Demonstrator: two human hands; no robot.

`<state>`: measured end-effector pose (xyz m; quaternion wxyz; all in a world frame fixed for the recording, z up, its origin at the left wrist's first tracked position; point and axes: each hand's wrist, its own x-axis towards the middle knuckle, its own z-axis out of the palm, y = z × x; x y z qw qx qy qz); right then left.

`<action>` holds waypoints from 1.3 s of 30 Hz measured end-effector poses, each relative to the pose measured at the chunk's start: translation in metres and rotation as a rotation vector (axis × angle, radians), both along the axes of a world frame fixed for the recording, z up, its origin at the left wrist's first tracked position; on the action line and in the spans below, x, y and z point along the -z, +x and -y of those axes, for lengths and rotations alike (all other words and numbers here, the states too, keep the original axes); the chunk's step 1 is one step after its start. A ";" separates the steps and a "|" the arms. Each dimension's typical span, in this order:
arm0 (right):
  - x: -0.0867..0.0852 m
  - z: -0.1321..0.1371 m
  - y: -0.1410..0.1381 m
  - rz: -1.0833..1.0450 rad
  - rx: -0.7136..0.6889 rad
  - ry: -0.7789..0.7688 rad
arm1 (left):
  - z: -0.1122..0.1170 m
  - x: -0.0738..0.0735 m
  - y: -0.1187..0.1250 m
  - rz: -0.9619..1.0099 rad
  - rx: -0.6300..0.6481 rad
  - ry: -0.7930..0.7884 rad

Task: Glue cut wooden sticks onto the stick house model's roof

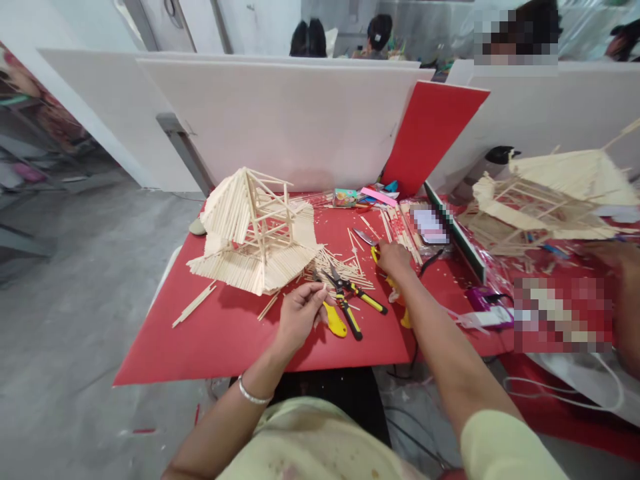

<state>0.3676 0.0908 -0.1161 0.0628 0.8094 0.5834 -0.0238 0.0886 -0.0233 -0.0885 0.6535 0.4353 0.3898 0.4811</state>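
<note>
Where L hand [301, 312] is: lower ctr of frame, just below the stick pile; fingers are curled, thumb & index tips meet and pinch a tiny pale piece [325, 289], prob. wood, too small to be sure.
R hand [397, 260]: right of ctr, arm stretched forward, back of hand turned up; fingertips are mostly hidden, so I cannot tell how far it is open or if it grips. It is at the yellow handle of a pointed metal blade [366, 237].
Pavilion model [227, 213]: ctr-left of frame, built of thin wooden sticks, w/ pitched roof, open frame and wide skirt of sticks; it stands upright, well apart from R hand.
Stick pile [350, 268]: ctr, loose & crossed, btwn model and R hand; a few sticks [194, 305] lie separately at lower left of model.
Cutters [345, 305]: just right of L hand, black/yellow handles spread toward lower right, blades near the pile.
Yellow handle [336, 322]: under L hand fingers, partly covered.
Red table [170, 353]: across ctr of frame, w/ small scraps.
Back edge of table: green pack [345, 197] & pink strip [379, 196], upper ctr.
White boards [285, 120]: upper part of frame, w/ red panel [435, 133] leaning at their right.
Right side of frame: another stick model [560, 177], co-worker's arm [627, 293] at the edge.
</note>
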 end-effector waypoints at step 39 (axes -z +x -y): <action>-0.038 0.156 -0.091 -0.716 -0.430 0.431 | -0.005 -0.024 0.013 -0.246 -0.190 0.348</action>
